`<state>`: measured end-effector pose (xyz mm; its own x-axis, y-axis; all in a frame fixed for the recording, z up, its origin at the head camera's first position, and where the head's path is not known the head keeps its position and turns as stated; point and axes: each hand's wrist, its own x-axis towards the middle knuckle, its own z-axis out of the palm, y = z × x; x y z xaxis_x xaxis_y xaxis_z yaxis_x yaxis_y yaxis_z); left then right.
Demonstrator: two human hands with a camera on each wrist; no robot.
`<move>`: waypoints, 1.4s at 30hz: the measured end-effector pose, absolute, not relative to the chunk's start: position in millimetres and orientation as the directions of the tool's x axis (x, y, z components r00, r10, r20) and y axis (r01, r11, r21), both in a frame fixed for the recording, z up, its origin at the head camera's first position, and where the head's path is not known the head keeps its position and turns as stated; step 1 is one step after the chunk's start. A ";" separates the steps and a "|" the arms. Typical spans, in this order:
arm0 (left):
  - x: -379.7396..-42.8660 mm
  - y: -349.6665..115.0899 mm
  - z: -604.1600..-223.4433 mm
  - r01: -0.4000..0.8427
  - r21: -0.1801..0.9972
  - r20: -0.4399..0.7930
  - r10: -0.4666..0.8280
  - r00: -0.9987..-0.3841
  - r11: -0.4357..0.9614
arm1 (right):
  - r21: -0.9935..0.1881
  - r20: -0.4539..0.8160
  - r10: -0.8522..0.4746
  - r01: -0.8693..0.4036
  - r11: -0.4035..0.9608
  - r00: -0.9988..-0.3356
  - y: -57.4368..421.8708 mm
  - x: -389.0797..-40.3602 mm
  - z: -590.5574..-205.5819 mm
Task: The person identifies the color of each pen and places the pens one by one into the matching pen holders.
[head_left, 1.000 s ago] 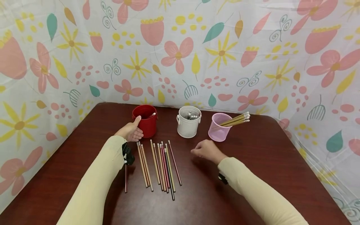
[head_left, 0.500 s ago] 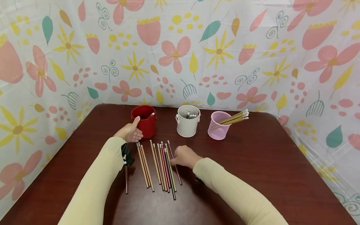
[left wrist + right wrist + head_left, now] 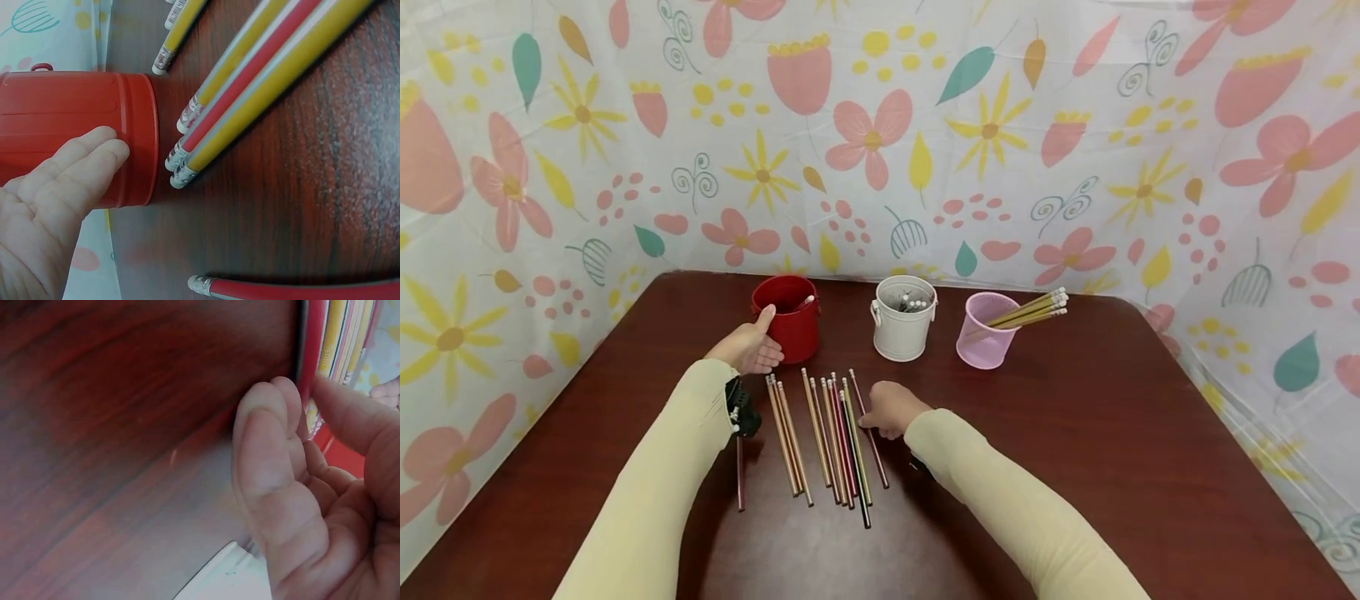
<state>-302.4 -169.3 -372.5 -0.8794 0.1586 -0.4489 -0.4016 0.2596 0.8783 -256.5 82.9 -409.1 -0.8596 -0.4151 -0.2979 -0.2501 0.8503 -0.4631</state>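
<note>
My left hand (image 3: 747,347) rests against the side of a red bucket (image 3: 797,335) with straight fingers, the thumb up near its rim. A white eraser end shows inside that bucket. In the left wrist view, the fingers (image 3: 87,162) lie flat along the red wall. My right hand (image 3: 895,408) is down at the table, pinching a red pencil (image 3: 878,460), the rightmost of those lying loose. Thumb and fingertips meet around this pencil (image 3: 314,337) in the right wrist view. Left of it lie several striped pencils (image 3: 838,450), eraser ends pointing away from me.
Behind the pencils stand a white bucket (image 3: 901,335) with white-tipped pencils and a pink mesh cup (image 3: 981,340) with several yellow pencils leaning right. Another red pencil (image 3: 741,479) lies beside my left forearm. A flowered cloth (image 3: 880,200) hangs behind the brown table (image 3: 1112,400).
My right hand has moved left from in front of the pink cup to the rightmost red pencil and pinches it. The left hand stays at the red bucket.
</note>
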 end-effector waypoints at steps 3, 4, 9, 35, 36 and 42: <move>-302.3 -170.8 -371.9 -0.412 0.875 -0.455 0.145 -0.878 0.252 | -0.472 -0.299 -0.405 -0.235 0.850 -0.864 79.2 -256.8 -408.7; -302.0 -171.5 -371.5 -0.413 0.875 -0.456 0.142 -0.879 0.252 | -0.482 -0.299 -0.399 -0.224 0.847 -0.867 77.8 -256.8 -408.8; -300.5 -172.6 -370.1 -0.414 0.878 -0.452 0.131 -0.882 0.239 | -0.520 -0.324 -0.369 -0.162 0.839 -0.871 73.3 -259.5 -407.9; -298.1 -170.6 -373.4 -0.406 0.880 -0.445 0.132 -0.886 0.245 | -0.846 0.415 -0.208 -0.459 0.272 -0.886 74.8 -280.3 -362.9; -298.3 -170.5 -373.0 -0.407 0.880 -0.446 0.132 -0.885 0.246 | -0.837 0.438 -0.190 -0.475 0.270 -0.879 73.5 -280.3 -359.1; -299.7 -169.0 -370.9 -0.408 0.879 -0.448 0.136 -0.884 0.246 | -0.777 0.553 -0.132 -0.566 0.276 -0.823 63.9 -283.9 -332.2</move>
<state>-299.7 -169.0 -370.9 -0.8839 0.1356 -0.4476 -0.4077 0.2456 0.8795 -283.9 63.9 -332.2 -0.8226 -0.1318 0.5531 -0.5663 0.2759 -0.7766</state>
